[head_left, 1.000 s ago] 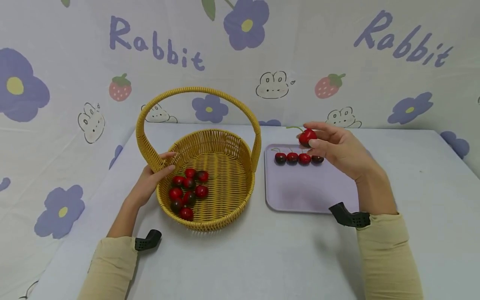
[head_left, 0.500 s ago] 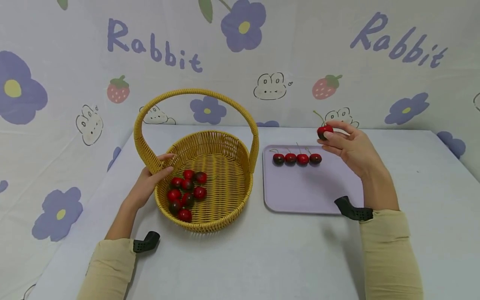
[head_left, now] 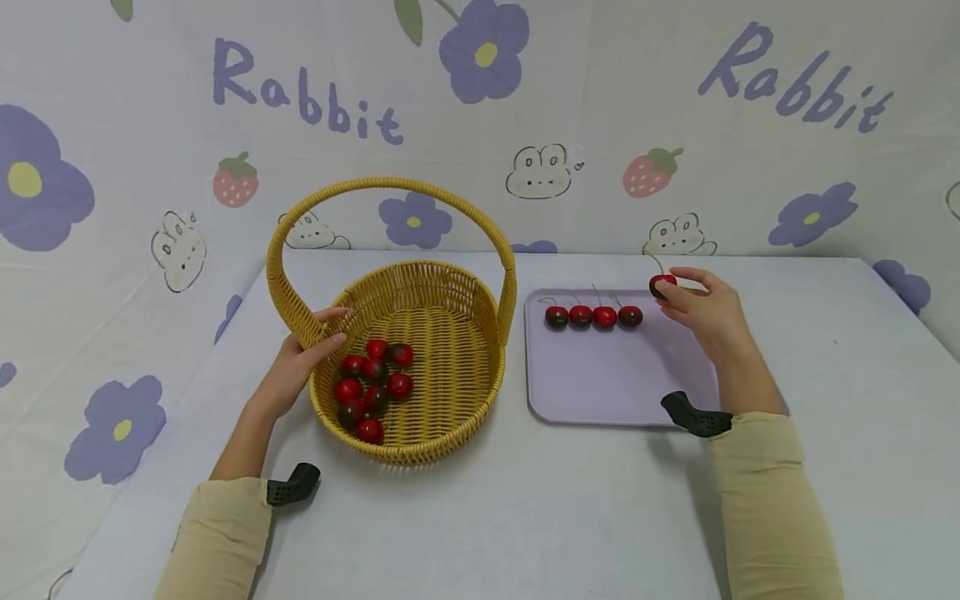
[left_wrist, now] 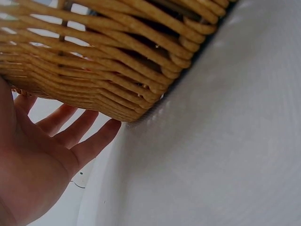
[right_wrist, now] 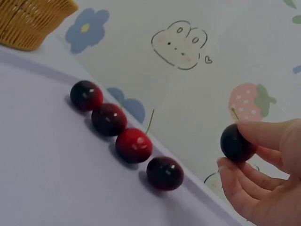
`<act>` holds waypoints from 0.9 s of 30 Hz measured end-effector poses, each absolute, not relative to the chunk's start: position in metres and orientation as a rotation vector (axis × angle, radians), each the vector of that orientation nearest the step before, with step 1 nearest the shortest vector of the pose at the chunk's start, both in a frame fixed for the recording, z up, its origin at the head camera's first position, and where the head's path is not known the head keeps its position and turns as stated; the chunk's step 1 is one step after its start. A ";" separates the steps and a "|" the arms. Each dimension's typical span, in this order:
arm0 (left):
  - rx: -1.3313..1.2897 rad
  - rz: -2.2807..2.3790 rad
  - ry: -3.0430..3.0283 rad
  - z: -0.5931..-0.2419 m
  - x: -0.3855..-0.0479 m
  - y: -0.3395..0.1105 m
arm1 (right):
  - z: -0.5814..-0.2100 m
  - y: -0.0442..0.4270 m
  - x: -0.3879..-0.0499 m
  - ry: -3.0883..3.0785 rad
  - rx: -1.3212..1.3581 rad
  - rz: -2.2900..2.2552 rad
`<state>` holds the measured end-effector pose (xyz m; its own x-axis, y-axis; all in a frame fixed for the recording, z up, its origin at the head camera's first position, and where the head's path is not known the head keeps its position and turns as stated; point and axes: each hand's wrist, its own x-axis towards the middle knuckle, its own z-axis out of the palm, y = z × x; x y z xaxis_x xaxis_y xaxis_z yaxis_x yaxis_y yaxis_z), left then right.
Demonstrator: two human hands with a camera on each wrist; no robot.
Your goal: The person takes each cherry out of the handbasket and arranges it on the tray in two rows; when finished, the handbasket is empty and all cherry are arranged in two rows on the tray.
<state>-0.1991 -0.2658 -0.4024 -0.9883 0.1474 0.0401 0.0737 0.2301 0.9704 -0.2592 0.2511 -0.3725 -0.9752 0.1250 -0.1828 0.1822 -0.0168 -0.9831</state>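
At the left, my left hand (head_left: 292, 371) holds the side of a yellow wicker basket (head_left: 480, 367) by the foot of its tall handle. In the left wrist view its fingers (left_wrist: 96, 143) lie along the basket's outer wall. Inside the basket, several dark red cherries (head_left: 377, 398) are gathered on the left. My right hand (head_left: 708, 317) pinches a cherry (head_left: 662, 287) between thumb and fingers, its stem pointing up, above the back of a lilac tray (head_left: 600, 383). A row of several cherries (right_wrist: 133, 145) lies along the tray's back edge, left of this hand.
The white table (head_left: 480, 533) runs back to a cloth backdrop (head_left: 450, 125) printed with flowers, rabbits and strawberries. A narrow strip of table separates the basket from the tray. The basket's handle (head_left: 390, 183) arches high over it.
My right hand has carried its cherry to the right, past the row's right end, then lowered it toward the tray. The left hand keeps its place on the basket.
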 end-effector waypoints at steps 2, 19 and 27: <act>0.214 1.901 2.416 -0.402 -0.199 -0.266 | -0.377 0.252 -0.261 2.139 0.376 -2.233; 0.218 1.904 2.422 -0.404 -0.199 -0.267 | -0.401 0.262 -0.266 2.190 0.358 -2.020; 0.225 1.897 2.433 -0.404 -0.199 -0.266 | -0.400 0.257 -0.265 2.198 0.412 -1.984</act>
<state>-0.1988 -0.2664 -0.4038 -0.9882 0.1440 0.0514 0.0849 0.2374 0.9677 -0.2652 0.2569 -0.3999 -0.9507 0.1011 -0.2932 0.3020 0.0865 -0.9494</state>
